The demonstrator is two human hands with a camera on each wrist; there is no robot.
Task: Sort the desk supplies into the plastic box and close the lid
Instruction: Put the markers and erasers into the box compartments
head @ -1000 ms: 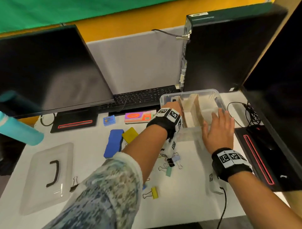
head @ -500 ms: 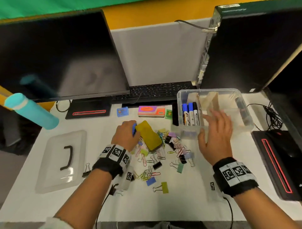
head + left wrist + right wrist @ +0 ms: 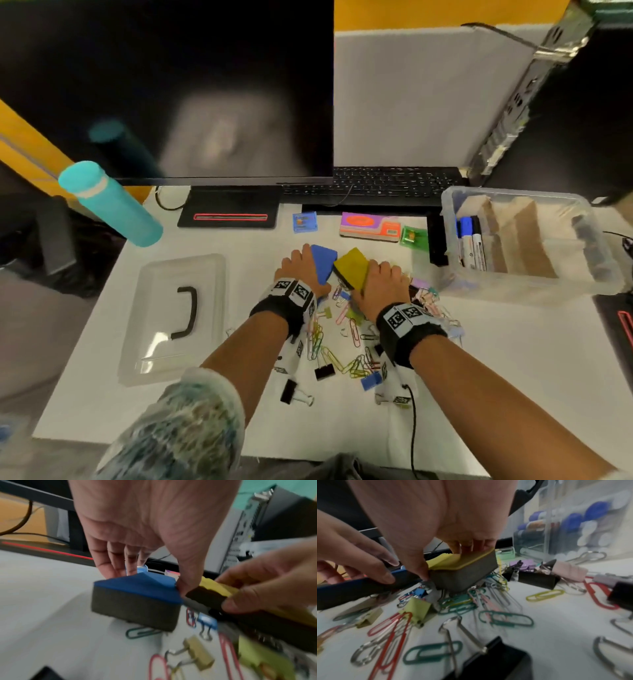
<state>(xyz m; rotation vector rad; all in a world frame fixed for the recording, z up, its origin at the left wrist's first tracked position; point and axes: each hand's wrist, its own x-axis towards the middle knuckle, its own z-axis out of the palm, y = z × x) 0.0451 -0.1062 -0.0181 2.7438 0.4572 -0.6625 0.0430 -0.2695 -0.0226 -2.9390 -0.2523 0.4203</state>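
**Both hands on erasers**

Head view: left hand (image 3: 301,270) grips the blue eraser (image 3: 323,262), right hand (image 3: 383,284) the yellow eraser (image 3: 352,267), over scattered paper clips (image 3: 342,342), left of the plastic box (image 3: 534,284).

Left wrist: fingers (image 3: 109,561) and thumb clamp the blue eraser.

Right wrist: thumb and fingers pinch the yellow eraser.

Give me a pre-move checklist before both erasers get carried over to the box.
1. Left hand holds blue eraser by thumb and fingers: ok.
2. Right hand holds yellow eraser: ok.
3. Paper clips directly under both erasers; whether any is stuck to them: cannot tell.
4. Plastic box open, lid lying off to the left: ok.
5. Free compartment beside the markers: ok.
6. Erasers fit that compartment: cannot tell.
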